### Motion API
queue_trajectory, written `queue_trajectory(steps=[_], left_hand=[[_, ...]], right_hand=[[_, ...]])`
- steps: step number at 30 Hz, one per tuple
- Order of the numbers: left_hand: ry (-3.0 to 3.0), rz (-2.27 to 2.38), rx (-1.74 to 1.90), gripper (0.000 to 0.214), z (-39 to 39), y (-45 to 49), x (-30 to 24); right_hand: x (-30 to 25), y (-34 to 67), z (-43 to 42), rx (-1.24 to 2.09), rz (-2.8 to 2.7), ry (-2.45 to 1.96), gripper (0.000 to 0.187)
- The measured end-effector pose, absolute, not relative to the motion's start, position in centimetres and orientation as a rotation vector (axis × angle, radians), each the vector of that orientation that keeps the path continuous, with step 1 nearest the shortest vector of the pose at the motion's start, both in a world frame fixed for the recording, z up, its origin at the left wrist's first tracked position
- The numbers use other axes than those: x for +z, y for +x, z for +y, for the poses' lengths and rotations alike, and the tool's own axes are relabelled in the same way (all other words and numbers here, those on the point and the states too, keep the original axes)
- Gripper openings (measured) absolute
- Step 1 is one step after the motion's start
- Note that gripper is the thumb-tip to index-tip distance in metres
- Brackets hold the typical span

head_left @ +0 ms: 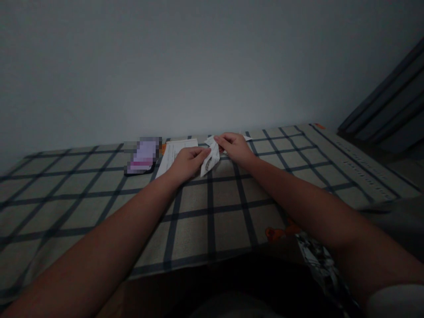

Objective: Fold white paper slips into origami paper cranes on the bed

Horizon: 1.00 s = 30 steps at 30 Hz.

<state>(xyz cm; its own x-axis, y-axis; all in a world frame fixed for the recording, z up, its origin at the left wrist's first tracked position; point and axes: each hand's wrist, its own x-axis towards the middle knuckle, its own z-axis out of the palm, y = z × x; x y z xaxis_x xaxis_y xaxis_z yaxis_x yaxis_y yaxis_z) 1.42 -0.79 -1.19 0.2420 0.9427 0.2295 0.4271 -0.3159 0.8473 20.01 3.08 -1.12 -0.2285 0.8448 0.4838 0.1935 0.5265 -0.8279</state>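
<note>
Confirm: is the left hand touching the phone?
Apart. The head view shows the flat white sheet and checked cloth between the left hand and the phone; that hand grips the folded paper.

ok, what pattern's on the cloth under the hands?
Windowpane check: dark blue-grey lines on pale beige cloth. Head view shows it clearly.

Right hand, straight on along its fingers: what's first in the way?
The crumpled paper that the right hand pinches. Past that, probably the flat sheet on the checked cloth, though depth is unclear.
</note>
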Motion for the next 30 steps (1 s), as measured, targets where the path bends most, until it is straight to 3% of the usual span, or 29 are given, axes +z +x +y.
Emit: queue_trajectory(steps=[11,30], left_hand=[[1.895,1.315,1.063,0.042,-0.7,1.4,-1.19],[2.008,1.299,1.037,0.04,-0.44,1.19,-1.4]], right_hand=[[-1.3,19.89,3.2,0.87,-1.779,-0.829,0.038],[-1.75,19.71,3.5,0.919,-1.697,-0.832,0.046]])
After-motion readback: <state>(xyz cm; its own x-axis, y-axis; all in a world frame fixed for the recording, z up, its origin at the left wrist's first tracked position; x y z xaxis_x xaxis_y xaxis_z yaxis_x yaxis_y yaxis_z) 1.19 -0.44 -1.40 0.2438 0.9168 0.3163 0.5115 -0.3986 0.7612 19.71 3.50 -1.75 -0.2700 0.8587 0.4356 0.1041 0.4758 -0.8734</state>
